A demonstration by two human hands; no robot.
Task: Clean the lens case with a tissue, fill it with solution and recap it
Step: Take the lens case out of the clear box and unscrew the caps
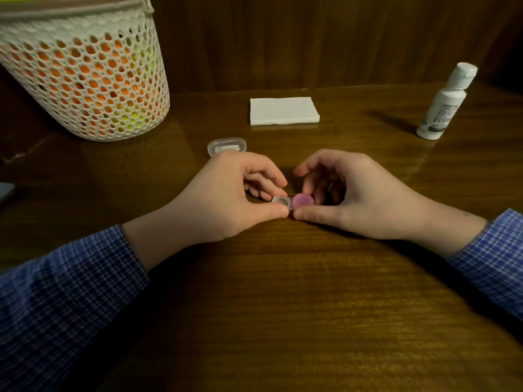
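Note:
A small clear lens case (281, 201) lies on the wooden table at the centre. Its left well is uncapped and its right well carries a pink cap (302, 200). My left hand (226, 193) pinches the case's left end between thumb and fingers. My right hand (348, 190) grips the pink cap with thumb and fingertips. A folded white tissue (283, 110) lies farther back on the table. A white solution bottle (445, 101) with its cap on stands at the back right.
A white mesh basket (82, 77) holding orange and yellow things stands at the back left. A clear plastic box (226, 146) sits just behind my left hand. A wooden wall panel rises behind the table. A dark object pokes in at the left edge.

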